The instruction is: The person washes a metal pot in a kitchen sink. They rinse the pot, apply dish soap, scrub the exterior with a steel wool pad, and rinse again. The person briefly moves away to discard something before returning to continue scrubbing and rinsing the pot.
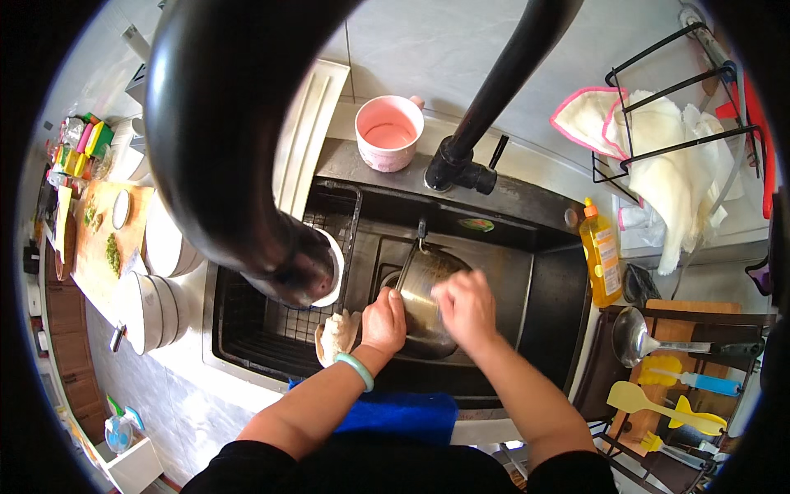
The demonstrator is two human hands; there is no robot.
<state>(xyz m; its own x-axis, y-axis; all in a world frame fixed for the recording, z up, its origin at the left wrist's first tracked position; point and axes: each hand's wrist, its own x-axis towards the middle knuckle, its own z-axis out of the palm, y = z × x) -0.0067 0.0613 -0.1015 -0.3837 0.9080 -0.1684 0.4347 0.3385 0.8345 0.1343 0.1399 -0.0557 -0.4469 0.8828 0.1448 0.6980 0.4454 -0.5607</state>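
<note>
A stainless steel pot (426, 309) is tipped on its side in the black sink (558, 296). My left hand (384, 321) grips its rim, thumb up, and a pale green bangle (357, 370) circles that wrist. Against the pot's outer wall, my right hand (467, 309) is curled and blurred; whether it holds a small scrubber cannot be made out. Beside my left hand, a whitish cloth or lump (338, 336) lies in a small dish, over the wire drain basket (293, 327). A white bowl (336, 265) in the basket is partly hidden by the large black faucet spout (210, 154).
A pink mug (390, 133) stands on the back ledge near the black faucet base (460, 167). Yellow dish soap (600, 256) is at the right rim, near a rack with a ladle (632, 336). Stacked bowls (151, 312) and a cutting board (99, 241) are left.
</note>
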